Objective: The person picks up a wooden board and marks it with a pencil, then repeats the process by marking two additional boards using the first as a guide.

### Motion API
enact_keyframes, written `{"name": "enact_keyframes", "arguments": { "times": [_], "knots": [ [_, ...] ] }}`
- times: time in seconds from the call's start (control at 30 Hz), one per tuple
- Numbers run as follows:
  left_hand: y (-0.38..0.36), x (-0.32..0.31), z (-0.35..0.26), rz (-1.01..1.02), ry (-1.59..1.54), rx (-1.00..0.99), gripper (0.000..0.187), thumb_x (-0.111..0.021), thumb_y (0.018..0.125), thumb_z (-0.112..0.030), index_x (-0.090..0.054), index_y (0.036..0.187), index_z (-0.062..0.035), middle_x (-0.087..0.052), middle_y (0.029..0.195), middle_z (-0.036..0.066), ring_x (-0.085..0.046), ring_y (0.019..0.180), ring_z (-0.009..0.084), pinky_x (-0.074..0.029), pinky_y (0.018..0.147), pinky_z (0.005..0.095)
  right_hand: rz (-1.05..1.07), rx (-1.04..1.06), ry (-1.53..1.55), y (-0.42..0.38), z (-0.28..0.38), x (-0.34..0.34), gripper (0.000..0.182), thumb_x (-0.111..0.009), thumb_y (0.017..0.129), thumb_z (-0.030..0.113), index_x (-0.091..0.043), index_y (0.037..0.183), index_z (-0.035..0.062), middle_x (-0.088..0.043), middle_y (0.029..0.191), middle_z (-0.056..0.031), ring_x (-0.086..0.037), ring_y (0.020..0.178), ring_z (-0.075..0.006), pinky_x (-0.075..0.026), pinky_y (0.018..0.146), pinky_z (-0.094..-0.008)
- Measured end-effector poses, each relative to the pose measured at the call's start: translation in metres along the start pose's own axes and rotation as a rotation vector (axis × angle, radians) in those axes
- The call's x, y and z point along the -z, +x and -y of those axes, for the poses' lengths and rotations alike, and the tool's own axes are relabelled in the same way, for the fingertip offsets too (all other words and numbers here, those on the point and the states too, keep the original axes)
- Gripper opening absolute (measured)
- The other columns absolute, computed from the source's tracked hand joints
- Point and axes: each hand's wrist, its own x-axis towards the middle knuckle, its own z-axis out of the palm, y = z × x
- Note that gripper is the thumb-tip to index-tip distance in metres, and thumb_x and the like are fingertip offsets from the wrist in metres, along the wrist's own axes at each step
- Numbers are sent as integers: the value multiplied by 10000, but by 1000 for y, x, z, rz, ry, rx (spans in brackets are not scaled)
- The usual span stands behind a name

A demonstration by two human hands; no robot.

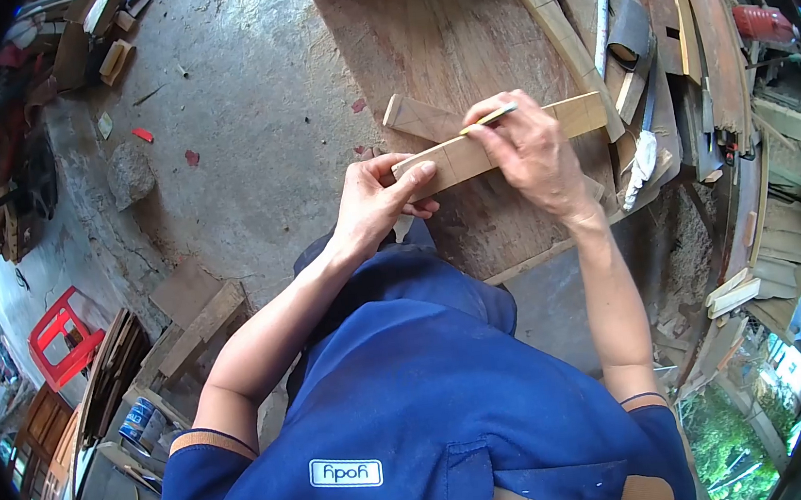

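My left hand [380, 198] grips the left end of a flat wooden board [459, 160], thumb on top and fingers curled beneath. Thin dark lines cross the board's face. A yellow pencil [487, 120] is pinched in my right hand [539, 157], its tip close to the board's upper edge. That hand rests over the middle of the board and hides part of it. Behind the held board, a second wooden piece [421, 119] lies at an angle on the wooden work surface [436, 31].
Curved wood strips [547, 20] and a white-smeared tool [642, 161] lie on the right. A red plastic stool [63, 339], a blue can [137, 419] and stacked boards stand at left. A stone [130, 174] and red scraps lie on the concrete floor [238, 101].
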Motion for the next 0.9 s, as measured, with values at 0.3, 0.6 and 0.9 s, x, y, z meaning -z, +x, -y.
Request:
{"name": "enact_keyframes", "arguments": {
  "times": [0.3, 0.6, 0.9],
  "knots": [
    [1, 9, 4, 76, -6, -42, 451, -741, 940, -311, -657, 1193, 53, -719, 920, 113, -713, 712, 161, -592, 644, 261, -223, 119, -480, -15, -13, 41, 89, -621, 941, 78, -600, 1025, 55, -577, 1023, -83, -565, 964, -265, -490, 821, -435],
    [-16, 13, -7, 298, 104, 17, 372, -735, 947, -261, -667, 1173, 27, -718, 903, 93, -691, 714, 133, -581, 662, 273, -11, 35, -449, -82, 20, 46, 538, -782, 818, 333, -647, 1234, 20, -567, 1080, -93, -547, 926, -276, -502, 831, -413],
    [13, 20, -50, 308, 513, -389, 366, -730, 939, -287, -691, 1191, -25, -719, 1067, 66, -660, 995, 146, -541, 843, 292, -87, -28, -610, -147, 0, 13, 536, -820, 758, 341, -649, 1089, -45, -597, 1019, -131, -596, 894, -284, -544, 770, -397]
  ]
}}
